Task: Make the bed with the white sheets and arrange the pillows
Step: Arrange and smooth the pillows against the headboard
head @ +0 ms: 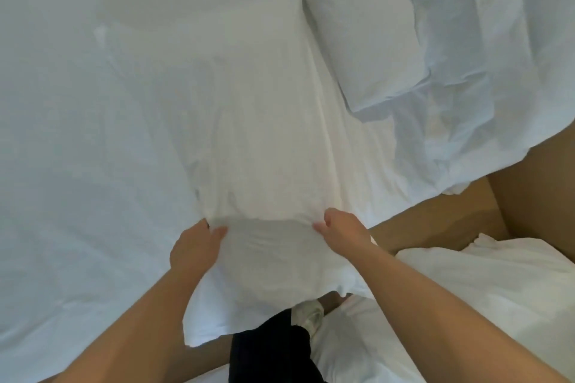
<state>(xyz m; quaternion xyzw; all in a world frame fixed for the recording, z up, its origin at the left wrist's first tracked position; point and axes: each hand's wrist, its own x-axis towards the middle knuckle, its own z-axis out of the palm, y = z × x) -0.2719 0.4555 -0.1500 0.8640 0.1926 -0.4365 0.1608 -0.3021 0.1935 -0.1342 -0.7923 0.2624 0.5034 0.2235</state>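
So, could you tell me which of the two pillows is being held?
The nearer, central pillow: the left hand and right hand both grip its near end. The other pillow lies farther off, upper right, with no hand on it.

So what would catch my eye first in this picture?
The left hand and right hand, low in the middle, each grip the edge of a white sheet spread across the bed. A pillow lies at the upper right, and more white bedding sits at lower right.
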